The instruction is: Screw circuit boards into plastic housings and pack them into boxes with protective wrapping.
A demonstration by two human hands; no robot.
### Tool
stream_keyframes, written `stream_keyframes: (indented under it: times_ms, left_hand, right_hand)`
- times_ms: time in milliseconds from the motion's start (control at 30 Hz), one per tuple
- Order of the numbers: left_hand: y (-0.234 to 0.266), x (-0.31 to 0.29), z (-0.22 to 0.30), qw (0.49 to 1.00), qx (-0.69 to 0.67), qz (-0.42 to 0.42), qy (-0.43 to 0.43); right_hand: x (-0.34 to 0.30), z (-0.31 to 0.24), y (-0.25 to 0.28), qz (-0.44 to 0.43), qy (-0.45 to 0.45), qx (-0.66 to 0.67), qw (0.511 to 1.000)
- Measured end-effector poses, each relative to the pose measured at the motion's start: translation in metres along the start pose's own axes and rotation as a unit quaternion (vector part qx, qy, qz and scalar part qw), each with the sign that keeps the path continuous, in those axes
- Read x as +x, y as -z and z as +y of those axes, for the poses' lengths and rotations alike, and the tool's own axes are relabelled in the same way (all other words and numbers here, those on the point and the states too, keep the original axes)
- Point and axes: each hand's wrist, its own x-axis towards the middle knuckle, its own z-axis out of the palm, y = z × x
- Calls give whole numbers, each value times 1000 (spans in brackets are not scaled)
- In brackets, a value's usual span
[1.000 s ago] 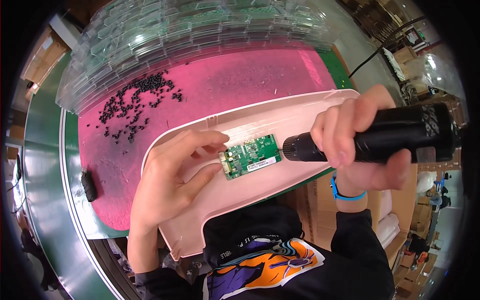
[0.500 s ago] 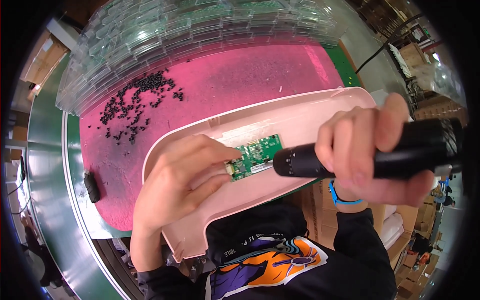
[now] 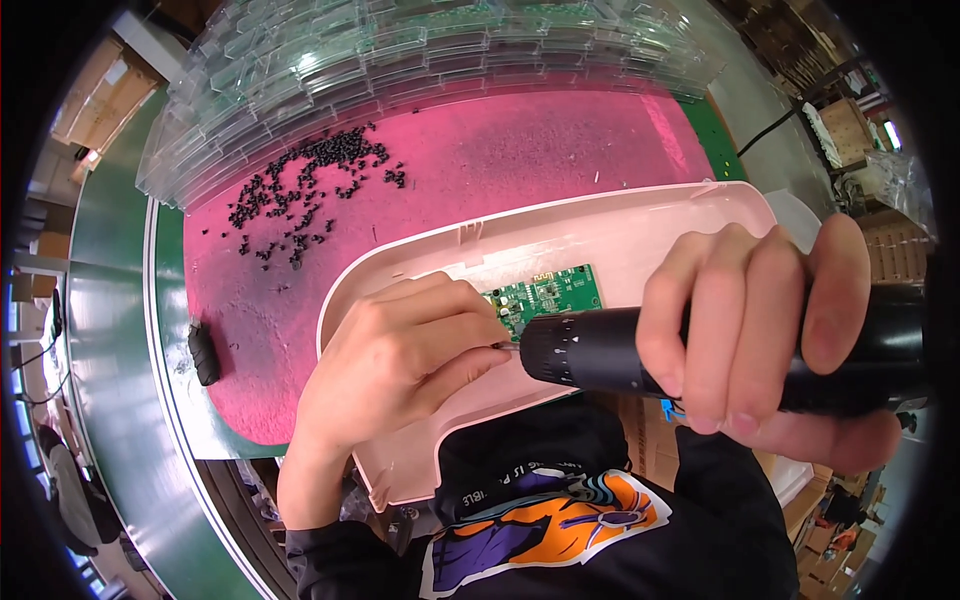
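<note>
Cardboard boxes (image 3: pixel 105 95) are standing off at the far left, and a long green surface (image 3: pixel 112 300) is running down that same side. Across the desk (image 3: pixel 722 150) a scuffed pink mat (image 3: pixel 560 130) is lying, with clear plastic trays (image 3: pixel 430 50) stacking up along its back edge. Small black parts (image 3: pixel 330 152) are scattering over the left half of the mat, and a dark bundle (image 3: pixel 203 353) is resting near its left edge.

Nearest the person, a pale pink shell (image 3: pixel 620 240) is sitting with its hollow side up, its far part overlapping the mat. Inside it the green circuit board (image 3: pixel 565 292) is lying near the middle, its lower part hiding behind the hand and tool.

On the right hand (image 3: pixel 745 335), the grip is wrapping around the body of a black power driver (image 3: pixel 595 347), whose nose is pointing left, in front of the board. On the left hand (image 3: pixel 390 360), the grip is narrowing to a pinch of thumb and forefinger at the driver's tip, holding a small dark piece (image 3: pixel 499 347), too tiny to identify. A blue wristband (image 3: pixel 671 409) is peeking out below the right hand, and a black sweatshirt (image 3: pixel 735 520) is filling the lower edge, its orange and purple print facing up.
</note>
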Motion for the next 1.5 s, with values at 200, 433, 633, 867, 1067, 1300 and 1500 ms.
stream_keyframes:
  times_ms: [200,433,633,867,1067,1300,1500]
  left_hand:
    - [-2,2,2,999,-2,-23,-23]
    - [-1,3,5,1000,3,2,-4]
    - [0,0,0,999,24,-22,14]
    - [6,3,10,1000,2,-1,-2]
    - [13,-22,33,956,-161,209,130]
    - [23,-104,65,887,97,82,444]
    - [-66,-142,57,768,-474,91,421]
  right_hand:
    - [4,-12,2,-20,-61,-31,997]
    - [-19,-30,12,94,-113,-100,984]
    - [-24,-24,19,159,-146,-119,969]
    - [-19,-20,11,145,-194,-136,961]
    - [-16,-15,15,115,-231,-131,957]
    - [-19,-29,51,291,-114,68,948]
    - [3,-39,104,513,-190,27,836]
